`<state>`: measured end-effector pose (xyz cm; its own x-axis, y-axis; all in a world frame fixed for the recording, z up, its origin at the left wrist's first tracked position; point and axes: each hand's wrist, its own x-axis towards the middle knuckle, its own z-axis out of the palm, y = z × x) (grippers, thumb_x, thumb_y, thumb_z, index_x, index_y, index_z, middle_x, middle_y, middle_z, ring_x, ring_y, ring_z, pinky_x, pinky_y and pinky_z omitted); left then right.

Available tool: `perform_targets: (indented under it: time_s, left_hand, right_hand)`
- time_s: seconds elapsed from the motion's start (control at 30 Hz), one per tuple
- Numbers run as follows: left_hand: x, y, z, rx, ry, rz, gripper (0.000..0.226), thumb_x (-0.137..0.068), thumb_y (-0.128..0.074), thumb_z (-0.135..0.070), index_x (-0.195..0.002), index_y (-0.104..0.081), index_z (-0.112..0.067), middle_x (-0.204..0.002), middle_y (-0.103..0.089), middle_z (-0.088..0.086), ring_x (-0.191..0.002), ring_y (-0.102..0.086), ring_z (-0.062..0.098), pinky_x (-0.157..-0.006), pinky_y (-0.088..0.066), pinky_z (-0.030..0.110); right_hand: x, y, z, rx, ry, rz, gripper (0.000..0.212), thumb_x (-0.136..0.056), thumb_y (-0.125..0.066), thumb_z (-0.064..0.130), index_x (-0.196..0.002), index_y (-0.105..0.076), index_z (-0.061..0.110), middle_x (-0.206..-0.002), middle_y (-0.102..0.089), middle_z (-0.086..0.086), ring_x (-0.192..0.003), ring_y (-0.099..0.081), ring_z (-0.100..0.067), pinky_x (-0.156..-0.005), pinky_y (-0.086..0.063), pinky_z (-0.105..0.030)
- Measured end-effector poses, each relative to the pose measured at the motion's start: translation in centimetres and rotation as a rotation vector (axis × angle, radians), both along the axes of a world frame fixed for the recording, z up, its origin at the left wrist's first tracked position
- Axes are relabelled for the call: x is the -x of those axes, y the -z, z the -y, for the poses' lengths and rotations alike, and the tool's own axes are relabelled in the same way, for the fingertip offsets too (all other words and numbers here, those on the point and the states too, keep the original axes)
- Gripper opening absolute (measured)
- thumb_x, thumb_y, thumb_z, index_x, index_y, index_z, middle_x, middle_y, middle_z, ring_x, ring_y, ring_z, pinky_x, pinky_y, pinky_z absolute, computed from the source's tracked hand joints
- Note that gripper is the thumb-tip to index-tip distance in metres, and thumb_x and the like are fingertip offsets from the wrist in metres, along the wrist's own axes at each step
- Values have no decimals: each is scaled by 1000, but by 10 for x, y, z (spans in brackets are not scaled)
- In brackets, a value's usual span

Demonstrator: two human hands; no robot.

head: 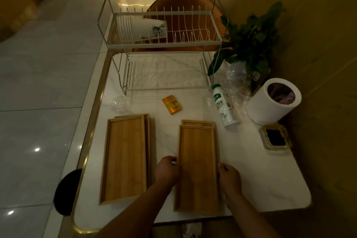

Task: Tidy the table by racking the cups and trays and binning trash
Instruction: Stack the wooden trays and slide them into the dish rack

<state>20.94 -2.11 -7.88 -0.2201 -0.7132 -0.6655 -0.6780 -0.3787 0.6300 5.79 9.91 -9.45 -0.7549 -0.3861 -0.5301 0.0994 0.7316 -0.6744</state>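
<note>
Near worktop edge: left hand and right hand each grasping long side of top wooden tray, stacked on second tray. Risk: lower tray dragged off edge; dish rack far.

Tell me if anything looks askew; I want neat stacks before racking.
Both tray stacks are misaligned: under the left top tray and the right top tray, a lower tray pokes out at the far end. A bottle lies tipped over.

Likely a café or restaurant: marble tabletop with gold trim, numbered sign, ashtray, tiled floor.
</note>
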Motion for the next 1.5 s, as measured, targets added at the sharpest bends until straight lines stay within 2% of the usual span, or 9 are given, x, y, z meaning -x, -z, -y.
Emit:
perform_targets:
  time_s: [0.27,0.4,0.63,0.7,0.87,1.1,1.27,1.4,1.5]
  left_hand:
    - [-13,3,5,-114,-131,-101,45,-96,-57,-9,-140,-49,-10,-110,-64,6,-86,-66,20,-58,-53,26]
    - [-15,1,5,-135,-172,-136,42,-96,-56,-6,-137,-51,-9,-96,-61,-1,-84,-65,20,-57,-54,29]
    - [-21,1,3,-199,-174,-239,26,-96,-53,-3,-118,-65,-9,-98,-73,12,-85,-74,27,-60,-59,31]
    - [-25,3,1,-205,-187,-260,25,-96,-54,-3,-115,-67,-10,-97,-74,14,-85,-74,28,-63,-60,33]
    - [-29,8,-5,-196,-222,-270,21,-97,-57,-6,-116,-63,-8,-100,-73,12,-88,-74,28,-68,-61,38]
    - [-21,5,-11,-151,-230,-226,46,-97,-59,-11,-141,-49,-9,-120,-65,13,-103,-66,28,-88,-59,48]
    - [-21,1,-19,-234,-333,-308,31,-102,-49,-22,-123,-63,-4,-105,-72,16,-95,-71,32,-82,-61,46]
    - [-25,-4,-16,-304,-346,-374,48,-103,-41,-45,-101,-73,-9,-93,-77,15,-92,-73,33,-76,-59,42]
    - [-23,-3,-16,-234,-281,-338,37,-101,-52,-36,-100,-72,-6,-99,-73,24,-93,-72,37,-77,-61,43]
  right_hand:
    - [0,-4,8,35,54,148,41,-101,-44,29,-91,-71,0,-95,-70,-23,-88,-67,-39,-86,-55,-55]
    - [5,-17,11,66,16,59,28,-97,-53,19,-121,-64,11,-122,-66,-12,-98,-61,-25,-85,-51,-34]
    - [25,-55,1,171,-52,49,48,-82,-75,17,-128,-63,7,-121,-68,-8,-107,-65,-22,-96,-53,-41]
    - [32,-70,-6,201,-38,2,46,-80,-78,17,-123,-66,11,-114,-69,-5,-101,-65,-19,-91,-55,-40]
    - [26,-93,-27,270,-111,-175,37,-76,-80,12,-107,-68,27,-89,-69,17,-80,-67,2,-60,-50,-10]
    - [-26,-67,-17,112,-377,-409,32,-76,-80,20,-104,-65,26,-87,-56,16,-74,-56,-4,-63,-45,-20]
    - [-81,-33,19,80,-499,-219,33,-90,-62,20,-122,-55,21,-118,-56,-2,-104,-57,-20,-88,-51,-37]
    - [-92,-16,25,-67,-682,-393,30,-93,-55,25,-123,-53,25,-117,-59,-1,-103,-58,-20,-87,-52,-38]
    - [-90,-11,24,-60,-712,-337,32,-94,-55,29,-127,-56,28,-121,-58,3,-108,-58,-19,-90,-51,-35]
